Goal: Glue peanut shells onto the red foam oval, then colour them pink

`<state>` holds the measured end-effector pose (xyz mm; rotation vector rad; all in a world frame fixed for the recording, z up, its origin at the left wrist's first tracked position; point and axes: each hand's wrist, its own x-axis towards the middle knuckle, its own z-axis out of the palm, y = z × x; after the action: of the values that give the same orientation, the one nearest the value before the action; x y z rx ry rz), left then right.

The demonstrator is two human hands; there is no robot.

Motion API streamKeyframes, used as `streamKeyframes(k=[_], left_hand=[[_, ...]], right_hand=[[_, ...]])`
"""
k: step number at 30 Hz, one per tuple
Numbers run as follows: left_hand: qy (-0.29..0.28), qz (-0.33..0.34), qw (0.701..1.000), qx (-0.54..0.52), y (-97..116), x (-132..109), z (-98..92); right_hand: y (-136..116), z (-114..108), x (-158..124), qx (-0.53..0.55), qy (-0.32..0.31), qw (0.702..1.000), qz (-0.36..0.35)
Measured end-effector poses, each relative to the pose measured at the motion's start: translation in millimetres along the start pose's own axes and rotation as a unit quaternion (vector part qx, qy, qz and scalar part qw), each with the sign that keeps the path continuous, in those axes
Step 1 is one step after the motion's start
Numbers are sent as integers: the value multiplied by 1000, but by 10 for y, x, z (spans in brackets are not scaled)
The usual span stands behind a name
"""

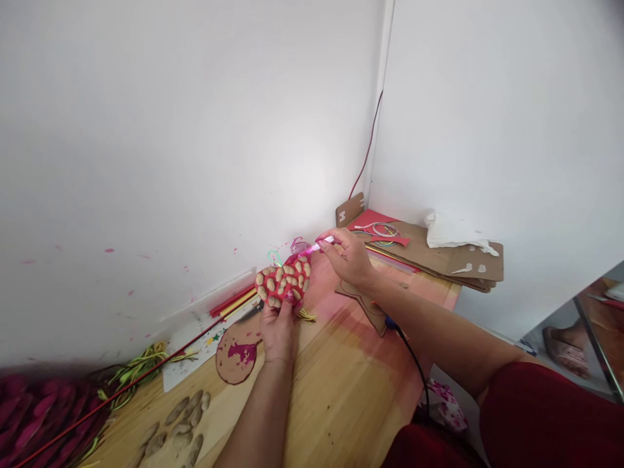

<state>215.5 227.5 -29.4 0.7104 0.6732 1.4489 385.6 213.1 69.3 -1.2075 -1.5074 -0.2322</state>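
Note:
A red piece covered with peanuts in their shells (281,281) is gripped from below by my left hand (280,331), whose thumb lies on its front and has a pink stain. My right hand (347,257) is closed round a slim white-and-pink stick (319,245), which looks like a paintbrush. It points left, and its pink end is at the upper right edge of the peanut piece. Bright pink colour shows there, and a thin green loop (275,257) rises behind the top edge. What the stick's tip touches is hard to make out.
Loose peanuts (182,416) lie at the front left, near a round brown cutout (236,354) with pink paint. A dark cable (414,357) crosses the table's right edge. Cardboard sheets (439,253) with a white cloth (458,233) fill the back corner. Walls close in behind.

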Motion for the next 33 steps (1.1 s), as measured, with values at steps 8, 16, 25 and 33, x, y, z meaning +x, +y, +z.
streamKeyframes(k=[8, 16, 25, 33], left_hand=[[19, -14, 1000, -2, 57, -14, 32], [30, -29, 999, -14, 23, 8, 12], [19, -28, 999, -23, 60, -9, 42], [21, -21, 999, -25, 46, -1, 33]], right_hand=[[0, 75, 20, -1, 2, 1000, -18], [-11, 113, 110, -26, -14, 999, -44], [-100, 137, -25, -45, -66, 991, -103], [-62, 107, 5, -53, -45, 996, -63]])
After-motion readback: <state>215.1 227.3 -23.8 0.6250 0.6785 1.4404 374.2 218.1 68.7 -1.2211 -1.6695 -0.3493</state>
